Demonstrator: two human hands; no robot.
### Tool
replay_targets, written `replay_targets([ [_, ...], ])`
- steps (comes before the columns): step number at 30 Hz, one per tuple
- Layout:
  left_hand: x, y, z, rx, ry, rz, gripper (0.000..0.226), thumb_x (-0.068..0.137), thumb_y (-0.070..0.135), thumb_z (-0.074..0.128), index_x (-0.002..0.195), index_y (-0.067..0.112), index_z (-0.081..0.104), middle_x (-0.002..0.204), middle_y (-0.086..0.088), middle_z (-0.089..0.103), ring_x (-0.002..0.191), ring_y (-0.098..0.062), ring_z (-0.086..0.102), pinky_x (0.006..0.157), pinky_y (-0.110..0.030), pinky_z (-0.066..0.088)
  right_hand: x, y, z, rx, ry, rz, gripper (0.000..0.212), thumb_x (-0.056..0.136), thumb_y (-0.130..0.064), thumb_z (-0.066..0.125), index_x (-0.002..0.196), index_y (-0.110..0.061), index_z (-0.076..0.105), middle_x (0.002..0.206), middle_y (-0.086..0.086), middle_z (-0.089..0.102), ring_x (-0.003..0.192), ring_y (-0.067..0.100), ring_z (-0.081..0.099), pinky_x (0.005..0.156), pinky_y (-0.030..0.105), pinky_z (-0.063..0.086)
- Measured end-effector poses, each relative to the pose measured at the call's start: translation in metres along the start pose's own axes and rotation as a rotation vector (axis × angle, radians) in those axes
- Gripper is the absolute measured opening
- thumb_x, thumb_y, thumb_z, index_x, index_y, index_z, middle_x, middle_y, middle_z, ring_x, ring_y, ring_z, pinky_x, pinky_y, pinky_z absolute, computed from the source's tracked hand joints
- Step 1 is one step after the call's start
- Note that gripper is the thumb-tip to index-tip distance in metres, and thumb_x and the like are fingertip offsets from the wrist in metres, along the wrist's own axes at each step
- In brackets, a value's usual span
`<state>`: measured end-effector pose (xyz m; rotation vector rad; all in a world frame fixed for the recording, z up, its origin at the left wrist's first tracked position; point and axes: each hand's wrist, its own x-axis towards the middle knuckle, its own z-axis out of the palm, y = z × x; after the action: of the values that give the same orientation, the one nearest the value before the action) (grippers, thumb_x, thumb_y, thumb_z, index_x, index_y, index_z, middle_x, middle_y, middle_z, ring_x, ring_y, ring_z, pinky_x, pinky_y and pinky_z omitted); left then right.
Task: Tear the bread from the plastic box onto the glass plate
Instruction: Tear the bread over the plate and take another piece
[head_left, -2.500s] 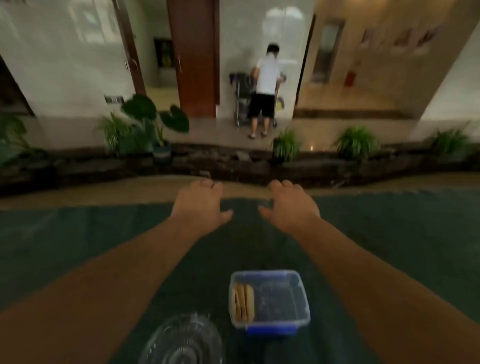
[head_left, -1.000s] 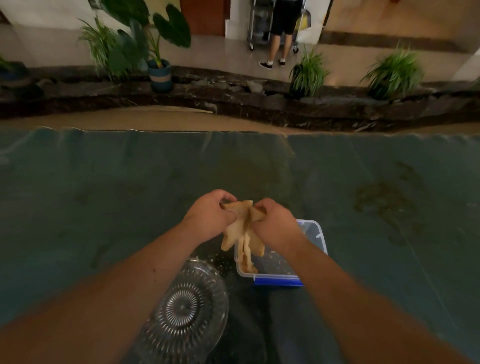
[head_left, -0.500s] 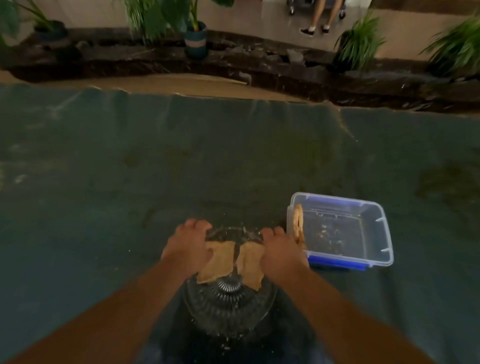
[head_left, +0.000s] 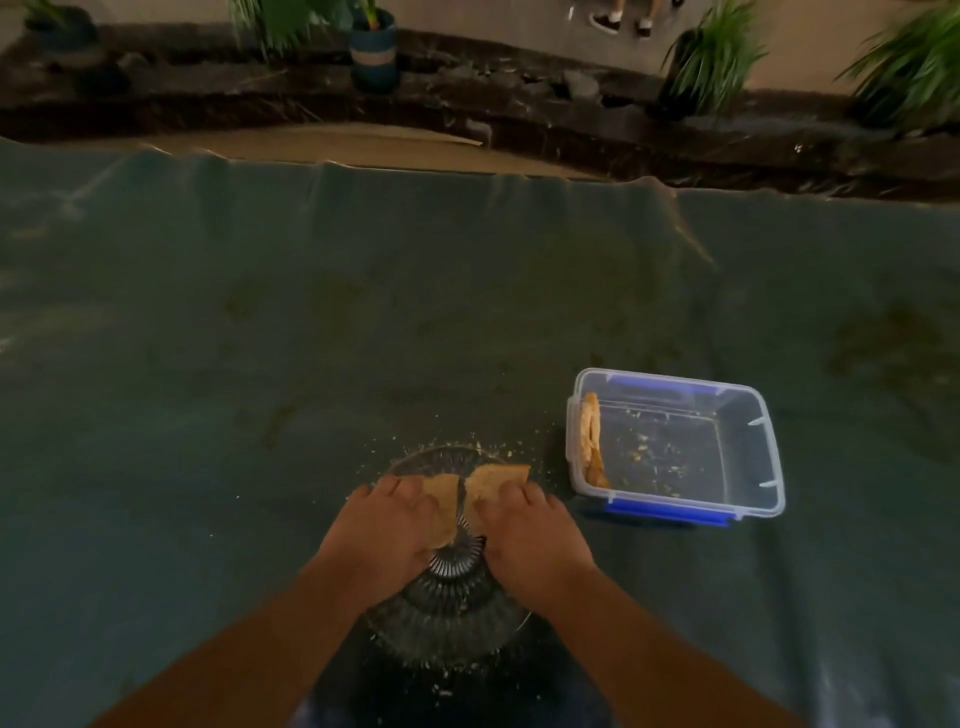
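Nearest: two bare forearms reach in from the bottom edge, hands side by side over the round clear glass plate with ribbed, radiating pattern (head_left: 447, 618), which sits on the dark green cloth-covered worktop (head_left: 208, 364). Left hand (head_left: 387, 535) pinched shut on the left half of a flat tan bread slice (head_left: 441, 501); right hand (head_left: 524, 535) pinched shut on the right half (head_left: 496, 478). A dark gap runs down between the halves, so the tear looks well along; whether they are joined lower down is hidden by the fingers. Judgement: step in hand is splitting the slice above the plate. To do it well, keep both grips close to the tear line, pull apart slowly, stay centred over the glass so pieces land inside the rim. Bread looks dry and thin, edges ragged; likely to shed. Pale crumbs (head_left: 483, 447) already dot the cloth just beyond the plate's far rim and lie on the glass too. Further right, apart from the plate: rectangular translucent plastic box with blue clips (head_left: 748, 499), lid off, crumbs on its floor, at least one more slice standing on edge (head_left: 591, 436) against its left wall. Cloth is matte, creased, faintly stained. Beyond the worktop's far edge: sandy strip, dark rock border, potted green plants (head_left: 711, 57), blurred
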<state>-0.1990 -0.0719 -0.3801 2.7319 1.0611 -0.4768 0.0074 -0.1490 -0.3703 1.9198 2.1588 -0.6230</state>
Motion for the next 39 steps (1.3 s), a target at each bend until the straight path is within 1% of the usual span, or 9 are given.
replay_targets([
  [3, 0.021, 0.005, -0.027, -0.080, 0.087, -0.060, 0.044, 0.087, 0.055, 0.054, 0.117, 0.024, 0.061, 0.114, -0.003, 0.062, 0.102, -0.025, 0.056, 0.083, -0.044, 0.052, -0.008, 0.016, -0.025, 0.114, 0.263, 0.031, 0.037, 0.098, -0.047, 0.049, 0.129, -0.027, 0.053, 0.124, 0.003, 0.058, 0.113, 0.023, 0.054, 0.095, 0.042, 0.047],
  [7, 0.068, 0.032, -0.077, -0.483, 0.201, -0.284, 0.033, 0.089, 0.059, 0.060, 0.103, 0.029, 0.064, 0.099, 0.002, 0.066, 0.086, -0.022, 0.063, 0.070, -0.038, 0.054, -0.010, 0.064, -0.066, 0.472, 0.593, 0.392, 0.022, 0.095, -0.049, 0.058, 0.113, -0.040, 0.048, 0.103, -0.008, 0.062, 0.089, 0.012, 0.059, 0.079, 0.035, 0.053],
  [11, 0.114, 0.075, -0.113, -0.702, 0.121, -0.389, 0.048, 0.085, 0.071, 0.060, 0.111, 0.031, 0.062, 0.100, 0.006, 0.067, 0.086, -0.017, 0.063, 0.072, -0.037, 0.055, 0.005, 0.130, -0.079, 0.929, 0.235, 0.658, 0.059, 0.096, -0.055, 0.064, 0.144, -0.048, 0.031, 0.121, 0.001, 0.066, 0.097, 0.024, 0.068, 0.074, 0.043, 0.062],
  [16, 0.150, 0.114, -0.132, -0.692, 0.023, -0.389, 0.053, 0.085, 0.071, 0.063, 0.117, 0.029, 0.056, 0.099, 0.008, 0.062, 0.084, -0.014, 0.059, 0.063, -0.035, 0.045, 0.022, 0.176, -0.066, 0.897, -0.107, 0.369, 0.121, 0.050, -0.079, 0.081, 0.154, -0.051, 0.025, 0.129, -0.004, 0.061, 0.108, 0.020, 0.063, 0.080, 0.037, 0.049],
  [19, 0.163, 0.124, -0.134, -0.662, -0.021, -0.427, 0.047, 0.085, 0.067, 0.067, 0.107, 0.028, 0.056, 0.093, 0.004, 0.063, 0.081, -0.015, 0.059, 0.063, -0.037, 0.048, 0.037, 0.184, -0.057, 0.792, -0.163, 0.322, 0.114, 0.041, -0.080, 0.082, 0.142, -0.051, 0.038, 0.128, -0.008, 0.063, 0.111, 0.021, 0.062, 0.085, 0.042, 0.051],
  [24, 0.170, 0.133, -0.128, -0.602, -0.042, -0.440, 0.040, 0.086, 0.055, 0.074, 0.107, 0.027, 0.056, 0.092, 0.001, 0.064, 0.081, -0.018, 0.062, 0.065, -0.036, 0.052, 0.039, 0.185, -0.053, 0.804, -0.131, 0.312, 0.088, 0.035, -0.077, 0.079, 0.112, -0.050, 0.045, 0.101, -0.020, 0.062, 0.088, 0.007, 0.063, 0.066, 0.031, 0.049],
  [28, 0.171, 0.135, -0.124, -0.588, -0.004, -0.415, 0.026, 0.087, 0.036, 0.077, 0.106, 0.028, 0.061, 0.093, 0.001, 0.066, 0.080, -0.018, 0.062, 0.062, -0.034, 0.049, 0.030, 0.191, -0.054, 0.797, -0.094, 0.316, 0.067, 0.062, -0.064, 0.088, 0.113, -0.042, 0.051, 0.107, -0.013, 0.065, 0.092, 0.010, 0.062, 0.071, 0.033, 0.048],
  [35, 0.170, 0.152, -0.121, -0.595, 0.097, -0.382, 0.012, 0.091, 0.023, 0.069, 0.100, 0.028, 0.063, 0.091, 0.002, 0.063, 0.076, -0.012, 0.056, 0.057, -0.027, 0.041, 0.010, 0.192, -0.050, 0.791, 0.040, 0.434, 0.027, 0.091, -0.048, 0.072, 0.104, -0.030, 0.057, 0.096, 0.000, 0.069, 0.084, 0.017, 0.066, 0.077, 0.040, 0.057],
  [39, 0.161, 0.152, -0.122, -0.707, 0.177, -0.392, 0.012, 0.090, 0.028, 0.072, 0.093, 0.032, 0.060, 0.087, 0.006, 0.064, 0.073, -0.009, 0.056, 0.054, -0.026, 0.039, 0.001, 0.184, -0.057, 0.880, 0.144, 0.532, 0.023, 0.094, -0.051, 0.064, 0.095, -0.028, 0.060, 0.088, 0.003, 0.069, 0.078, 0.018, 0.066, 0.060, 0.032, 0.049],
])
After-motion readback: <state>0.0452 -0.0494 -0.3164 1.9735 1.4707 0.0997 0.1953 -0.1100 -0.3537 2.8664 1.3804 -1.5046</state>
